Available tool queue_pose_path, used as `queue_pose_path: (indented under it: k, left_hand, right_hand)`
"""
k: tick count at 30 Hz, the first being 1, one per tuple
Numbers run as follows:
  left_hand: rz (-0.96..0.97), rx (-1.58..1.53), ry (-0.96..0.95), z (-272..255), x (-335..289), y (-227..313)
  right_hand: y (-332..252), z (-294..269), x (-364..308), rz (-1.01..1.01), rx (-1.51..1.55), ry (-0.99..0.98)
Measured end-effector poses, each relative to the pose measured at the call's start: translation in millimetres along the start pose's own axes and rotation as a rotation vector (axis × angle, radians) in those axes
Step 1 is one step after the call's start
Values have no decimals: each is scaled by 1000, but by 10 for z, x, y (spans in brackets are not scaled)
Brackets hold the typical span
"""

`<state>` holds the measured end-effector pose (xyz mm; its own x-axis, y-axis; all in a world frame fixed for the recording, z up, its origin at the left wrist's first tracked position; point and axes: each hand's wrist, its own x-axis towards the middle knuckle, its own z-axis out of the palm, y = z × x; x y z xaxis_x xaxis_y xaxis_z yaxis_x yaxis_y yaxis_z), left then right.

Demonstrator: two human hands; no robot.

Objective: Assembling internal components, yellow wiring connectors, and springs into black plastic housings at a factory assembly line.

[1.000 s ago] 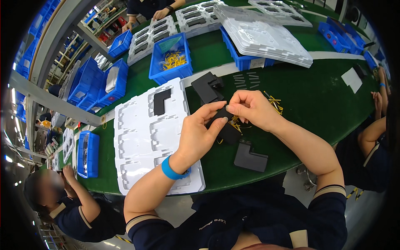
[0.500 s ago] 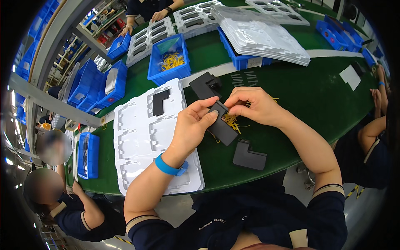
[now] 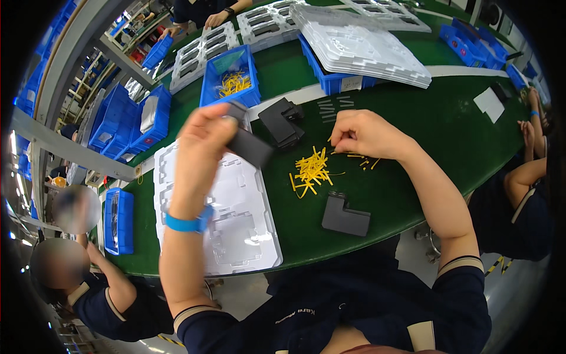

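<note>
My left hand (image 3: pixel 199 140), slightly blurred, grips a black L-shaped plastic part (image 3: pixel 252 147) above the white moulded tray (image 3: pixel 256 227). To the right, the fingers of my right hand (image 3: pixel 367 135) are pinched low over the green tabletop, beside a few loose yellow strips (image 3: pixel 364 163). Whatever may be between those fingertips is hidden. Between the hands lies a heap of short yellow strips (image 3: pixel 312 167). Another black L-shaped part (image 3: pixel 346 217) rests near the table's front edge. Beyond the heap sit black parts (image 3: pixel 279 123), apparently stacked, with several small grey strips (image 3: pixel 328 110) to their right.
A blue bin (image 3: pixel 254 94) of yellow strips stands behind the tray. Stacked clear trays (image 3: pixel 365 50) overhang another blue bin (image 3: pixel 333 82). Blue bins (image 3: pixel 150 127) line the left, near a metal post. Co-workers sit at left and right; another person's hands (image 3: pixel 218 19) are at the far side.
My left hand has moved left and up with the black part, from beside my right hand to over the tray. My right hand has moved slightly away, uncovering the yellow heap.
</note>
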<state>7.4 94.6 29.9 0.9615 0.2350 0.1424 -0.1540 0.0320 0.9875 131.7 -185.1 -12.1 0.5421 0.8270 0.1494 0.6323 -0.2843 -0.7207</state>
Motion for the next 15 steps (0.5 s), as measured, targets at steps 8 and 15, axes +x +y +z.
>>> queue_pose_path:
  k: [8,15]
  left_hand:
    - [-265,243,564,-1919,-31,-278]
    - [-289,871,537,-2151,-108,-336]
  right_hand:
    - [-45,58,-76,35,-394,-7]
    - [-134,-129,-91,75,-53,-47]
